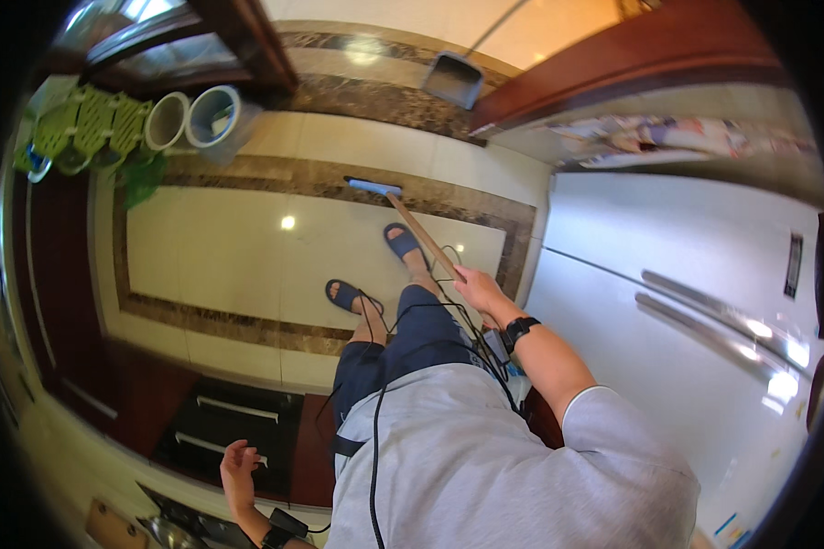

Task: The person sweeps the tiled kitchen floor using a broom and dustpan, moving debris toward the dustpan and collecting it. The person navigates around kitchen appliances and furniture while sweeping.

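My right hand (479, 291) is closed around the brown handle of a broom (422, 235), out in front of my right side. The broom's light-blue head (375, 187), with a dark edge, rests on the dark marble border of the tiled floor, beyond my feet. My left hand (238, 473) hangs at my left side, fingers loosely curled and holding nothing. It is nearest the cooktop counter and the dark drawers (230, 429). Black wristbands are on both wrists. Black cables run down my front and past my right leg.
A long-handled dustpan (454, 80) stands by the wooden door frame (625, 62). Two white bins (213, 117) and a green slatted rack (93, 122) line the far left. At right is a white refrigerator (604, 226); a metal pot (172, 532) is at lower left.
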A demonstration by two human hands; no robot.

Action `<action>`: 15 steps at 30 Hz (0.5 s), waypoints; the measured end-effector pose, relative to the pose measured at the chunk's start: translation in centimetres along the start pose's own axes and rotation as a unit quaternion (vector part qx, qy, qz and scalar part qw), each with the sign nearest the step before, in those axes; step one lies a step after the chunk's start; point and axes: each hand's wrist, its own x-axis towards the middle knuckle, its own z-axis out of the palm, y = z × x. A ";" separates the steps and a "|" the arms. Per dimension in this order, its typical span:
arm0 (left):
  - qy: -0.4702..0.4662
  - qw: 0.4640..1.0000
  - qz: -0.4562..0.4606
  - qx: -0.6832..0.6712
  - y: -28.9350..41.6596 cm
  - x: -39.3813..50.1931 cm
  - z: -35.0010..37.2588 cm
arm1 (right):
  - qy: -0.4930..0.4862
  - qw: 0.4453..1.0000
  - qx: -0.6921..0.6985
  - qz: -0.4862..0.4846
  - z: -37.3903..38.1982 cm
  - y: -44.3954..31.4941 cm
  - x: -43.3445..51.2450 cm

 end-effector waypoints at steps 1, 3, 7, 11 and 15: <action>-0.006 1.000 0.000 0.020 0.6 1.0 -0.2 | 0.023 1.000 0.017 0.006 0.0 1.1 -2.1; 0.002 0.998 0.032 0.048 2.0 2.1 -0.2 | 0.053 0.994 0.084 0.040 -0.7 3.3 -5.2; 0.007 0.994 0.086 0.060 5.1 1.8 1.1 | 0.060 0.935 0.307 0.166 -4.2 8.5 -7.4; 0.023 0.994 0.067 0.087 8.1 -0.1 4.2 | 0.099 0.859 0.457 0.210 -7.2 15.3 -4.9; -0.013 0.994 0.035 0.105 11.0 -2.7 7.7 | 0.148 0.779 0.557 0.245 -10.3 23.2 1.6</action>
